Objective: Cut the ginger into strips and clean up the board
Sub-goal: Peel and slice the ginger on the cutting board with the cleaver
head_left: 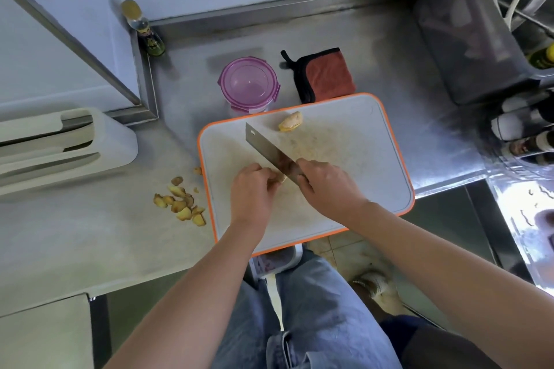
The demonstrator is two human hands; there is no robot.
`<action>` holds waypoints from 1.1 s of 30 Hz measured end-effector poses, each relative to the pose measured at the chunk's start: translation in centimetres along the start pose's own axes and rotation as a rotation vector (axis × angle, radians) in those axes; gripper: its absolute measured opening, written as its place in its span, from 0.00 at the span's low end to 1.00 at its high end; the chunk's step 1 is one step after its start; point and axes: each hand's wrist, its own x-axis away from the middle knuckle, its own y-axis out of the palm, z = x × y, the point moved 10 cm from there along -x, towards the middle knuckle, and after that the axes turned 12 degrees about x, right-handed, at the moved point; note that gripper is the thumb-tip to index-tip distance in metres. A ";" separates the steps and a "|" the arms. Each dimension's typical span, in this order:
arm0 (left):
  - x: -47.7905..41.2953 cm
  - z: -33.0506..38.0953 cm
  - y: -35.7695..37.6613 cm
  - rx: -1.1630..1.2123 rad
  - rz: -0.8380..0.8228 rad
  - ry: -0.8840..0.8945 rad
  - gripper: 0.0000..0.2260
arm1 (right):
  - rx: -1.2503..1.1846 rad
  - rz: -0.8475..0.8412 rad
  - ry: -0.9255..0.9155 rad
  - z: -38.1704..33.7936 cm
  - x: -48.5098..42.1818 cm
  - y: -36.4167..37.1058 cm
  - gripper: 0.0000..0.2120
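Mid-cut: the cleaver (266, 145) works at the middle of the board (365, 165).
The left hand (251, 189) curls its fingers (268, 178) onto the ginger piece (281, 179), pinning it for the blade; the right hand (326, 186) grips the cleaver; a spare chunk (290, 121) waits near the board's far edge.

The flat white plastic cutting board (344, 135) has a bright orange rim. The small lump of ginger (290, 122) is pale yellow. The wide steel knife (263, 144) is shiny silver. The heap of ginger peels (183, 204) is yellow and brown. The round plastic box (248, 84) is purple with a see-through lid. The square cloth (328, 75) is rusty red with a black edge.
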 end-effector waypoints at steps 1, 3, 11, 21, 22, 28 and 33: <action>0.0 0.0 0.0 0.001 -0.001 -0.003 0.05 | 0.014 -0.008 -0.004 -0.1 0.0 0.0 0.07; -0.2 -0.1 0.1 -0.005 -0.005 -0.013 0.05 | 0.041 -0.040 -0.019 -0.2 0.3 -0.1 0.07; -0.5 0.1 0.3 -0.041 -0.022 -0.008 0.03 | 0.080 -0.151 -0.031 0.2 1.0 0.3 0.06; -0.4 -0.2 0.5 -0.040 -0.036 -0.006 0.04 | 0.033 -0.085 -0.045 -1.1 -2.7 2.8 0.07; -0.4 -0.2 0.5 -0.041 -0.039 -0.005 0.04 | 0.035 -0.076 -0.050 -1.0 -2.8 2.9 0.07; -0.2 -0.4 0.2 -0.047 -0.019 -0.003 0.04 | -0.039 -0.020 -0.030 0.0 -2.6 2.3 0.09; -0.2 -0.5 0.4 -0.066 -0.018 -0.017 0.04 | -0.108 0.041 -0.046 0.4 -1.4 -0.1 0.06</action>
